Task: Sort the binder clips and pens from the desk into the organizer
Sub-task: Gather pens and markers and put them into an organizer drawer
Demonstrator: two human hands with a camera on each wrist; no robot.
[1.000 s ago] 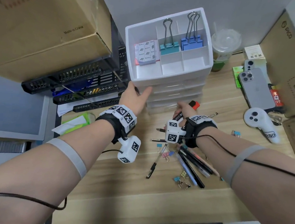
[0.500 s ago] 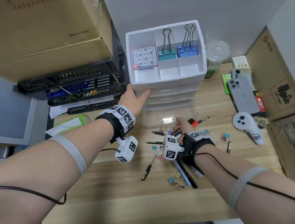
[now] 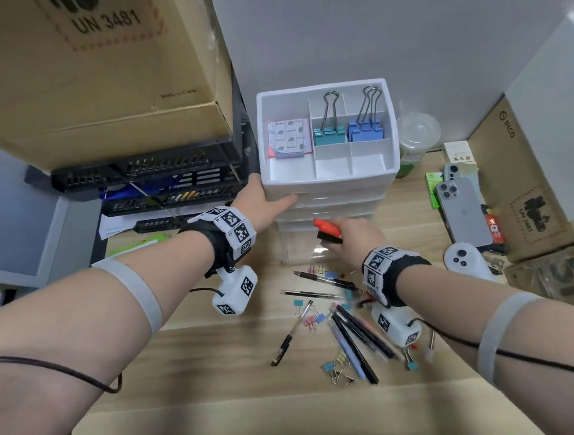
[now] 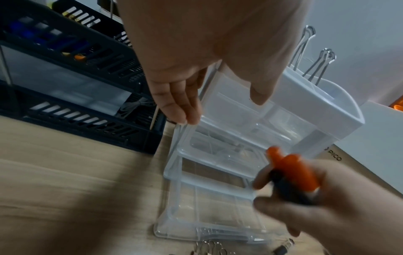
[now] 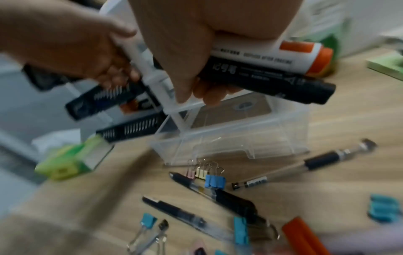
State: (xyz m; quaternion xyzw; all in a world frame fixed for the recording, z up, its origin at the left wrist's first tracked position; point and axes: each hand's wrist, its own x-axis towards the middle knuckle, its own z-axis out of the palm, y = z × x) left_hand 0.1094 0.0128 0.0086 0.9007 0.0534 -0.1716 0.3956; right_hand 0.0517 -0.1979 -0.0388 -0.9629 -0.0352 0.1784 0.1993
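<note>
i had two thick markers, one white-barrelled with an orange cap (image 5: 272,57) and one black (image 5: 272,81), bunched together in my right hand (image 3: 354,238), fingers curled round both barrels, caps pointing left over the clear plastic bottom drawer (image 5: 231,136) that stood pulled out from the white stacked desk organizer (image 3: 326,186). from the wrist views the drawer looked empty, and the markers hung just above its open mouth, not yet inside. my left hand (image 3: 262,201) lay against the organizer's front left corner below the top tray, thumb across the front and fingers straight down the side, bracing rather than gripping. up in the tray's rear compartments sat large teal binder clips (image 3: 328,136) and large blue binder clips (image 3: 364,130), with a pad of sticky notes (image 3: 288,138) in the left bay. on the wooden desk (image 3: 232,367) just in front of the drawer were small pastel binder clips (image 5: 206,176) and a scatter of slim black and clear pens (image 3: 355,339), all unsorted. i judged this as the pen-stowing step, early in the job. the next move called for lowering the markers lengthwise into the drawer and letting go; held crosswise, they might catch the drawer rim, so i'd have kept the left hand steadying the stack.
</note>
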